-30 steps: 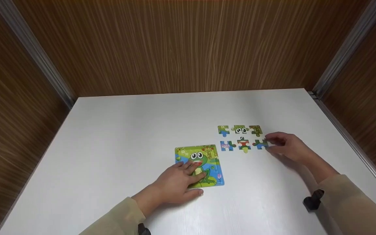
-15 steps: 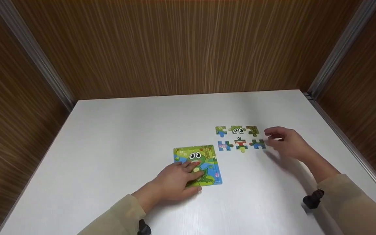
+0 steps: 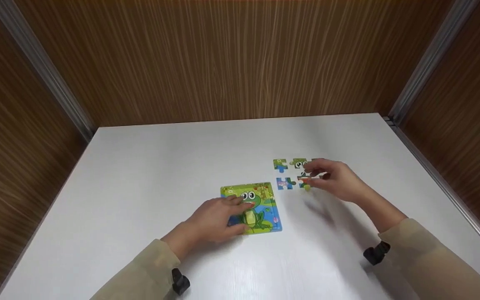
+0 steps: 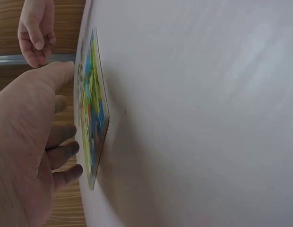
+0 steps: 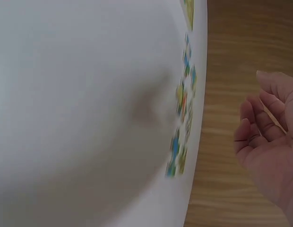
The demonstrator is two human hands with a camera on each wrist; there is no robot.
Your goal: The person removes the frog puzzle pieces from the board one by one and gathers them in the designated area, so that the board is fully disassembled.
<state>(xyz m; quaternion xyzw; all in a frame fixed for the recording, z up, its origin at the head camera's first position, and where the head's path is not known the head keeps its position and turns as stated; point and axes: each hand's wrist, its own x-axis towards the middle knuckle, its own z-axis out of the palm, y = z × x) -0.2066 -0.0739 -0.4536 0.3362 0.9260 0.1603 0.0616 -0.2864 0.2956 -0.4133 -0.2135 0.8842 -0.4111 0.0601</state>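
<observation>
A square frog puzzle board lies flat on the table. Over its left part is my left hand, fingers spread and lightly bent; the left wrist view shows the fingertips close above the picture. Loose jigsaw pieces form two rows right of the board, among them a frog-eyes piece and a pink-flower piece. My right hand hovers over the right side of these rows, thumb and fingers loosely curved and apart. Nothing is between them in the right wrist view. This hand covers most of the rightmost pieces in the head view.
The white table is bounded by a brown wood-grain panel behind, with similar panels at both sides. Metal strips run along the corners. A black camera mount sits at my right cuff, another at the left.
My right hand has moved left from beside the rows of pieces to over them. The left hand has shifted slightly left and back on the board. The pieces keep their layout.
</observation>
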